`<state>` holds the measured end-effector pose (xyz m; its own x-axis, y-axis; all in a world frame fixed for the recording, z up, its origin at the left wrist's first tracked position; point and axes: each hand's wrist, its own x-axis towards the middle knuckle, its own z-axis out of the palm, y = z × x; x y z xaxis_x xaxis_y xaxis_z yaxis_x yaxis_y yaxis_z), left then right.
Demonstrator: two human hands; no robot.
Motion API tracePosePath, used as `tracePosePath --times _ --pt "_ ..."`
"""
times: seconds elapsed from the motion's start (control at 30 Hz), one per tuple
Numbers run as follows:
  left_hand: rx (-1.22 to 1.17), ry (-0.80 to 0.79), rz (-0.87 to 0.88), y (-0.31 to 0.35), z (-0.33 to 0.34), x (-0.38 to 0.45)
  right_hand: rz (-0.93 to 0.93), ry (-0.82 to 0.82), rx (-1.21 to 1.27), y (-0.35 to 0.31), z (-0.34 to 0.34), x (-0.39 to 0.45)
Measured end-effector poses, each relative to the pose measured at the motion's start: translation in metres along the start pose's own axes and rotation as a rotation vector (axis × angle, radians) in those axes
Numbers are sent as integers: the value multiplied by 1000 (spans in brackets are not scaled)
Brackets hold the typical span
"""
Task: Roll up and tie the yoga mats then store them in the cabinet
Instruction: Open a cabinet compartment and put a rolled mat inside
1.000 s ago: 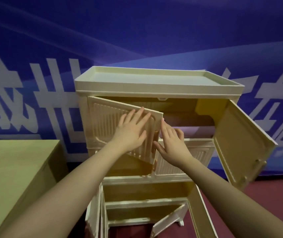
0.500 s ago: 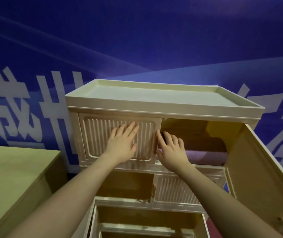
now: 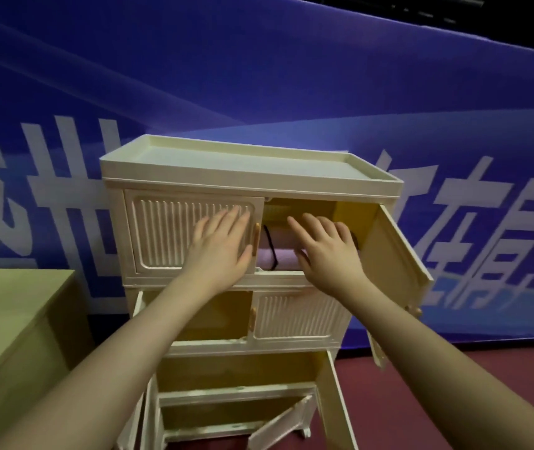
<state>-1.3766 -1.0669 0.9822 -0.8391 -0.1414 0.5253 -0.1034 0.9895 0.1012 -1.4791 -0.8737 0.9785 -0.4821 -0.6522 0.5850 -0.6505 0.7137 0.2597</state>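
A cream plastic cabinet (image 3: 246, 177) stands against the blue banner wall. Its top left door (image 3: 168, 232) is closed, and my left hand (image 3: 223, 245) lies flat on it with straight fingers. The top right door (image 3: 395, 254) hangs open to the right. Inside the top compartment lies a rolled pink yoga mat (image 3: 278, 254) tied with a black cord (image 3: 270, 245). My right hand (image 3: 324, 251) hovers with spread fingers in front of the open right half, hiding part of the mat.
A light wooden table (image 3: 9, 319) stands at the left. The cabinet's middle right door (image 3: 298, 316) is closed, while its middle left side and the lower compartments are open. A loose lower door (image 3: 282, 423) hangs ajar. Dark red floor (image 3: 421, 401) lies to the right.
The top left door has swung closed under my left hand. My right hand moved right from the door's edge to the open compartment. The camera view shifted upward.
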Motion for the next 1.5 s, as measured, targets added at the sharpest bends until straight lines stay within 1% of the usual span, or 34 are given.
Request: tracePosePath --times 0.17,0.33,0.43,0.5,0.57,0.63,0.73,0.8,0.83,1.0,1.07,1.17,1.27,1.37,1.5 --pt "-11 9 64 48 -20 -7 59 22 -26 28 -41 -24" --pt "-8 54 125 106 -23 -5 120 38 23 74 -58 -58" --pt "4 15 106 151 -10 -2 139 36 67 113 -60 -85" --pt "6 -17 95 179 2 -1 136 -19 110 134 -55 -101" --pt "-5 -34 69 203 14 0 140 -83 224 149 -48 -111" --pt "-40 -48 35 220 22 -3 135 -143 405 158 -41 -117" --pt "-52 -70 2 229 30 -14 100 -173 662 163 -27 -124" --pt "-45 -75 0 226 33 -20 102 -189 791 162 -18 -124" --pt "-44 -77 1 223 35 -23 97 -194 818 159 -13 -122" --pt "12 -64 6 195 42 -16 1 -126 753 140 6 -97" --pt "6 -41 21 181 48 -9 -84 -111 686 135 17 -81" --pt "-45 -9 -46 152 60 3 -190 -134 556 125 35 -54" --pt "31 10 -82 114 73 20 -242 -155 470 111 58 -22" --pt "101 -9 -134 77 85 45 -265 -123 302 102 83 7" --pt "146 -23 -103 41 100 77 -220 -85 145 96 110 33"
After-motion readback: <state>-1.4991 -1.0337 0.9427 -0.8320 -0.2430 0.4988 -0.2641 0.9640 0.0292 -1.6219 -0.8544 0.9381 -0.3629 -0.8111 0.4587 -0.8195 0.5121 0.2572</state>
